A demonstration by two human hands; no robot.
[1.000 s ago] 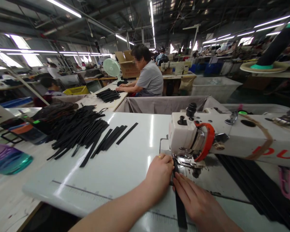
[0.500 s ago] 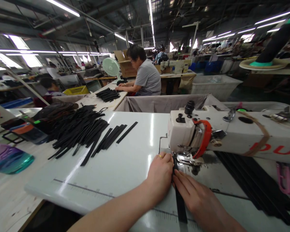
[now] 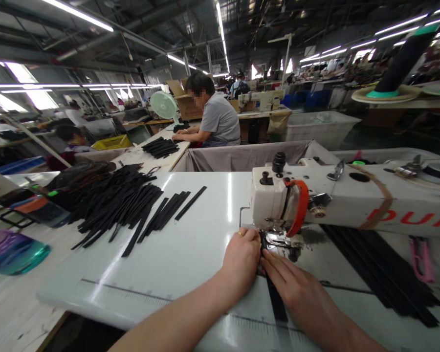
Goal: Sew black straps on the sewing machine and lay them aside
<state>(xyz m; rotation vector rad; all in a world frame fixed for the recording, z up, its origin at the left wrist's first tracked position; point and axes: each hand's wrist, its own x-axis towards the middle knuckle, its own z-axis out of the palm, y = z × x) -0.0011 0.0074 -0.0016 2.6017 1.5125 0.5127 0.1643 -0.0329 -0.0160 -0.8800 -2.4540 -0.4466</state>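
While working at a glossy pale-green desk [image 3: 190, 254], has a glossy purple-and-teal container [image 3: 16, 252] at far left, then a dense heap of flat black fabric strips [image 3: 117, 205], a narrow row of similar strips [image 3: 170, 210] and one lone black strip [image 3: 190, 203], all unmoved over the last second. Near the centre, keeps the left hand [image 3: 242, 254] curled at the left edge of a long flat black fabric band [image 3: 277, 303], with fingertips hidden; cannot tell pinch from press. Runs the band in at the metal presser foot [image 3: 278, 240] of a white sewing machine [image 3: 346, 200], with needle contact hidden. Has brought the band's near end farther up the desk than a second ago, suggesting a feed in progress, with a shorter tail left on this side. Rests the right hand [image 3: 297, 286] along the band's right edge, with fingers extended, not clenched, and thumb hidden; cannot tell any grip beneath. Farther right, has a fanned stack of longer black strips [image 3: 381, 274], then pink-handled snips [image 3: 427, 266], both unchanged.
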